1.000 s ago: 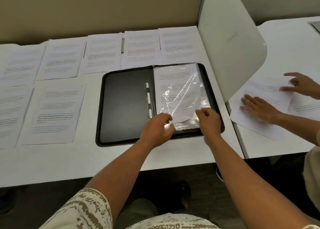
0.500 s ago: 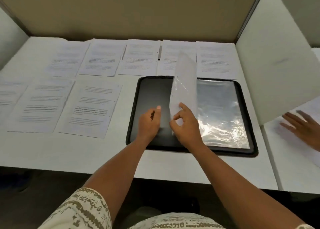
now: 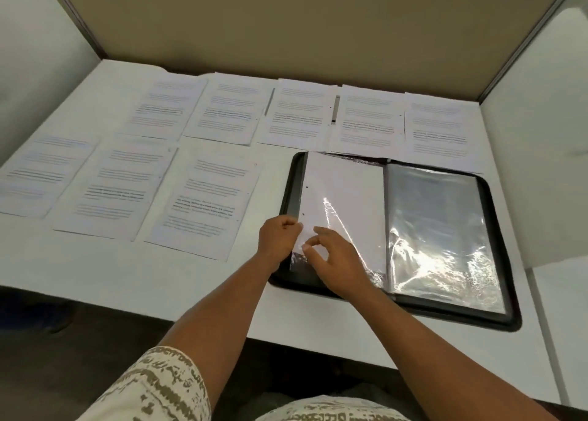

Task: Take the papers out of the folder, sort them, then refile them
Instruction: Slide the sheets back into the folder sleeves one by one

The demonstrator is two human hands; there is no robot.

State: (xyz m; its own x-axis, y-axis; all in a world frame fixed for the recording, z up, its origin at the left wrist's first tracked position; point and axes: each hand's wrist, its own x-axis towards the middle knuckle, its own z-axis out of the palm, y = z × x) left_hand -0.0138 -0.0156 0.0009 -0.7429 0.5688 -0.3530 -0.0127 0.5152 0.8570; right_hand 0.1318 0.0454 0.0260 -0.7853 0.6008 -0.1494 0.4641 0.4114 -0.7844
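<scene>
While the left hand (image 3: pixel 280 240) pins the sleeve (image 3: pixel 342 213) at folder's (image 3: pixel 496 317) seven o'clock, the right hand (image 3: pixel 334 261) pinches its corner, apparently to open it.

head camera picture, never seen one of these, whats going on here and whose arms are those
The camera sits on a person's head, looking down, so the two bare arms are the wearer's own. No machine is involved. On the white desk lies an open black folder with clear plastic sleeves. Its left page is a sleeve with a white sheet inside; the right page looks empty. The left hand and right hand both pinch the left sleeve's lower corner. Eight printed papers lie spread in two rows on the desk.
</scene>
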